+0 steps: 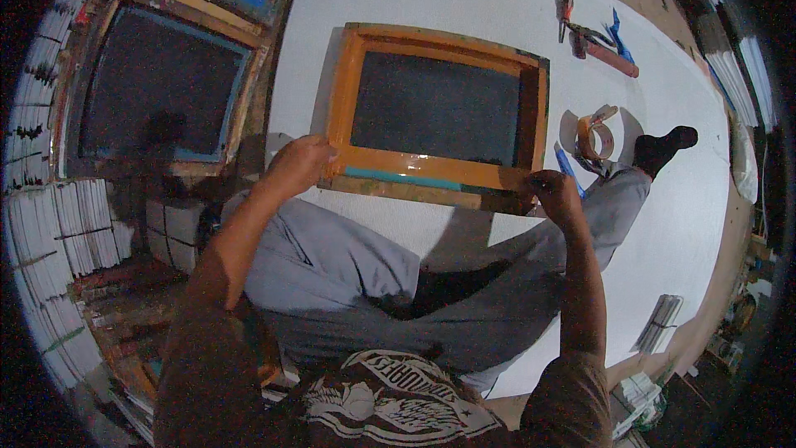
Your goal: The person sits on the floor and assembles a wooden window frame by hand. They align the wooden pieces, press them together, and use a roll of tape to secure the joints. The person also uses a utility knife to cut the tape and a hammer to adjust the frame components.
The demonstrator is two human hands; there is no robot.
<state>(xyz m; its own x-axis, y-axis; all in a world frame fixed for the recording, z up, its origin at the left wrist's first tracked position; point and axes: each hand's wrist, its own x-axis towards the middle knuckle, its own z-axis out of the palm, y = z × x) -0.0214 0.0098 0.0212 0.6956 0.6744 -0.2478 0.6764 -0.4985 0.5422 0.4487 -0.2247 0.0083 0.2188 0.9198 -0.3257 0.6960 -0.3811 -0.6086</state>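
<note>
A wooden-framed mesh screen [435,104] with a dark mesh lies on the white board in front of my legs. Shiny brown tape [406,163] covers its rails, and a teal strip shows along the near side. My left hand [300,163] is closed at the near left corner, fingertips on the taped edge. At the near right corner my right hand [554,193] has its fingers pinched together against the frame. Whether a loose tape end sits in those fingers cannot be made out. A roll of brown tape [594,138] stands right of the frame, beside a blue cutter [570,170].
Pliers [593,37] and an orange-handled screwdriver [566,17] lie at the far right. Another framed screen [162,87] leans at the left, near stacked paper bundles [83,224]. My crossed legs [332,257] border the frame's near side. A small white bundle [659,323] lies at the lower right.
</note>
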